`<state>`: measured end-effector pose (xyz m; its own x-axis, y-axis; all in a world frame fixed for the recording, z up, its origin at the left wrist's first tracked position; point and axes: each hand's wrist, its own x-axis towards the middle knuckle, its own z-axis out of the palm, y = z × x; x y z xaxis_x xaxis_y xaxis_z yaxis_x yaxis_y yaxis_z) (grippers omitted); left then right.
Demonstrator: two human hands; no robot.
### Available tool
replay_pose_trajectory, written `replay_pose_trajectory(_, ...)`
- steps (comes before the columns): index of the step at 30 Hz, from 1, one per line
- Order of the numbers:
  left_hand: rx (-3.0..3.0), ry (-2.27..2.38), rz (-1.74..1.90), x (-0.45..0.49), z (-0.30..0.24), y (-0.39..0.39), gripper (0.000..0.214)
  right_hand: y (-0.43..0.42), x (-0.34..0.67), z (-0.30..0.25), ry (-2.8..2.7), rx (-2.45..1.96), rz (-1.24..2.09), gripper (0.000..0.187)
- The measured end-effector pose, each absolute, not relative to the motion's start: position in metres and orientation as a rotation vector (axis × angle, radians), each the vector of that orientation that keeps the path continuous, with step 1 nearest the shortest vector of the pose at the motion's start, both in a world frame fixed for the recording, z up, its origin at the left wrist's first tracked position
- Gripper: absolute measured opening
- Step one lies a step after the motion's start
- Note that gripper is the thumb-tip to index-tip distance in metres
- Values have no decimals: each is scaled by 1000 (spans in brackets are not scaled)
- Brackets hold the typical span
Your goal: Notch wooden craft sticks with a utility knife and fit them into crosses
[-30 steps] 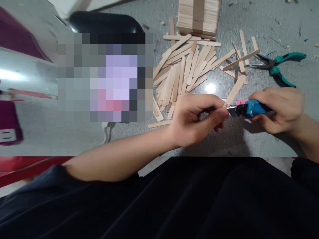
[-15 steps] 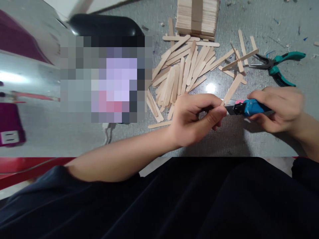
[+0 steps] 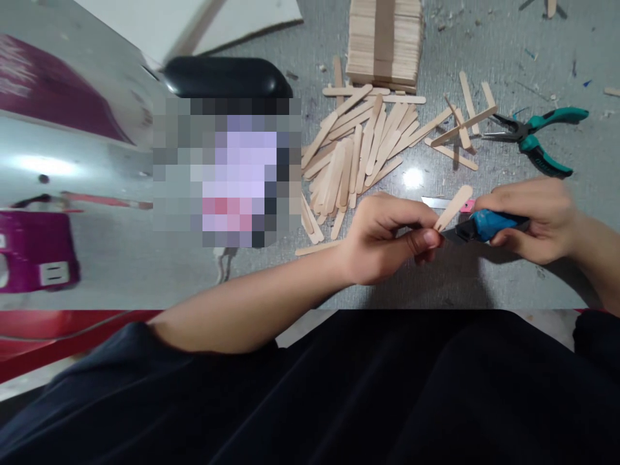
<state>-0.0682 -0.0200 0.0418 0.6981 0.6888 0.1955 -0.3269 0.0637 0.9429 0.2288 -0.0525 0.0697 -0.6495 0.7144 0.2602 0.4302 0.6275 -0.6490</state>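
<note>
My left hand (image 3: 392, 239) pinches a wooden craft stick (image 3: 454, 206) between thumb and fingers; the stick's rounded end points up and to the right. My right hand (image 3: 537, 219) is closed round the blue handle of a utility knife (image 3: 491, 225). The knife's blade reaches to the lower part of the stick, close by my left fingertips. Behind both hands a second knife with a pink part (image 3: 467, 205) lies on the table, its thin blade pointing left.
Loose craft sticks (image 3: 343, 161) are heaped left of my hands, below a banded bundle of sticks (image 3: 361, 42). A few joined sticks (image 3: 464, 123) stand near green-handled pliers (image 3: 520, 132). To the left are a blurred-out device, a black rounded object (image 3: 227, 76) and a purple power socket block (image 3: 39, 252).
The camera view has shifted, so most things sit slightly lower or further right. The stick has tilted a little, and more of the pink knife shows. Both grips are unchanged.
</note>
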Motion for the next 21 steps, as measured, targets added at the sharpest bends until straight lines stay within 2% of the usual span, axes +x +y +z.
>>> replay_pose_trajectory(7, 1423, 364, 832, -68, 43, -21, 33, -59, 224, 65, -2316, -872, 818, 37)
replay_pose_trajectory(21, 1654, 381, 947, -69, 42, -25, 29, -67, 219, 65, -2300, -922, 767, 34)
